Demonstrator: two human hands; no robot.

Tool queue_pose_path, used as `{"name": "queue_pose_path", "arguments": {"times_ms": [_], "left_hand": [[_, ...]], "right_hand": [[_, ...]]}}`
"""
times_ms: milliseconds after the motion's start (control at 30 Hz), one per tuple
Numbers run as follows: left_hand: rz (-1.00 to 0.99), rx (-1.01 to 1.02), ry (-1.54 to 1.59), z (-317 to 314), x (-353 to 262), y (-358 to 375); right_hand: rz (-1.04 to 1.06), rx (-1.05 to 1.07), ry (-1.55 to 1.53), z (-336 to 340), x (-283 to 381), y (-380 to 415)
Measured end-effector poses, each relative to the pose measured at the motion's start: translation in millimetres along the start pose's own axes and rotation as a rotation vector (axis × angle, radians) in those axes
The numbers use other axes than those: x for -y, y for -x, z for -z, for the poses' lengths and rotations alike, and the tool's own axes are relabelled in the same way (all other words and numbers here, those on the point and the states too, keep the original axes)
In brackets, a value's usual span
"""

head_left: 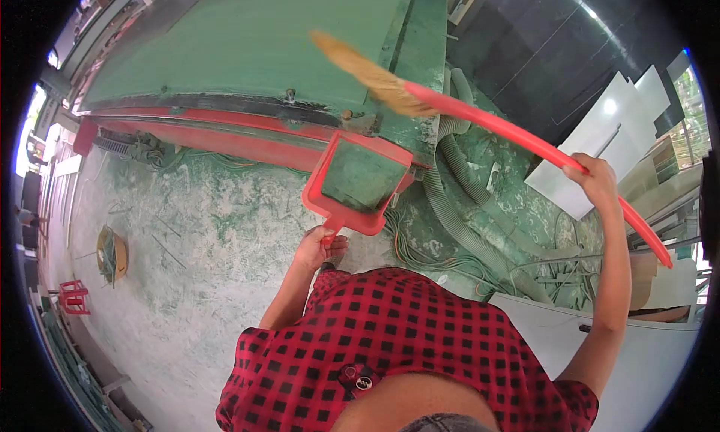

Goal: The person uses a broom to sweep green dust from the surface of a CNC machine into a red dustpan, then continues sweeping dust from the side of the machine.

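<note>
A red dustpan with green dust inside is held by its short handle in my left hand, close to the red front edge of a machine. My right hand is closed around the long red handle of a broom. The broom is raised, and its tan bristles point to the upper left over the green, dusty machine table. The dustpan's rim is near the corner of that table.
Grey flexible hoses and green cables lie on the dusty floor at centre right. White panels lean at the right. A yellowish bin and a red stool stand at the left.
</note>
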State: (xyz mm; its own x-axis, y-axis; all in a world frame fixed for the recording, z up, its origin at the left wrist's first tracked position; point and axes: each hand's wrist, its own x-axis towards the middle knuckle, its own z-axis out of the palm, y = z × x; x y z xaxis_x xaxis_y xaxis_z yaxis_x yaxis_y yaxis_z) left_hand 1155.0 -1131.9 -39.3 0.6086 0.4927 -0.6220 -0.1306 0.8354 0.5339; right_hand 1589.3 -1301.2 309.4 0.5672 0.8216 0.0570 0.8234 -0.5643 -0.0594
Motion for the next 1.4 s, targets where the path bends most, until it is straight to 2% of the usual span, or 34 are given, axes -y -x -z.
{"name": "queue_pose_path", "arguments": {"times_ms": [133,333,433,533,633,767,833,933,1000,1067,1100,1200,1333,1400], "left_hand": [[0.014,0.003,-0.013,2,-4,0],[0.017,0.015,-0.017,3,-5,-3],[0.027,0.016,-0.024,3,-6,-4],[0.027,0.015,-0.044,0,-6,-3],[0.015,0.019,-0.052,-3,-6,1],[0.023,0.024,-0.065,6,1,-1],[0.079,0.002,-0.067,15,2,-5],[0.142,-0.035,-0.135,3,-6,8],[0.151,-0.043,-0.143,-3,-13,11],[0.181,-0.025,-0.187,-3,-18,10],[0.201,-0.045,-0.219,-7,-19,10],[0.237,-0.026,-0.283,-21,-23,8],[0.358,0.048,-0.31,-29,-23,-10],[0.326,0.106,-0.384,-59,-20,-11]], "right_hand": [[-0.088,-0.001,0.025,7,-24,7],[-0.125,0.08,-0.244,-10,-26,10],[0.081,0.044,-0.373,-23,6,-1],[0.133,0.054,-0.295,-33,40,-12],[0.057,0.101,-0.126,-37,49,-11],[-0.09,0.1,-0.185,-65,-5,11],[-0.151,0.067,-0.349,-82,-25,30],[-0.348,0.038,-0.516,-102,-33,61],[-0.39,0.036,-0.619,-125,-35,81],[-0.379,0.082,-1.002,-148,-31,99],[-0.49,0.119,-1.059,-160,-26,108],[-0.604,0.136,-1.177,-181,-11,128],[-0.633,0.063,-1.272,-214,1,151],[-0.756,-0.001,-1.416,-224,0,165]]}}
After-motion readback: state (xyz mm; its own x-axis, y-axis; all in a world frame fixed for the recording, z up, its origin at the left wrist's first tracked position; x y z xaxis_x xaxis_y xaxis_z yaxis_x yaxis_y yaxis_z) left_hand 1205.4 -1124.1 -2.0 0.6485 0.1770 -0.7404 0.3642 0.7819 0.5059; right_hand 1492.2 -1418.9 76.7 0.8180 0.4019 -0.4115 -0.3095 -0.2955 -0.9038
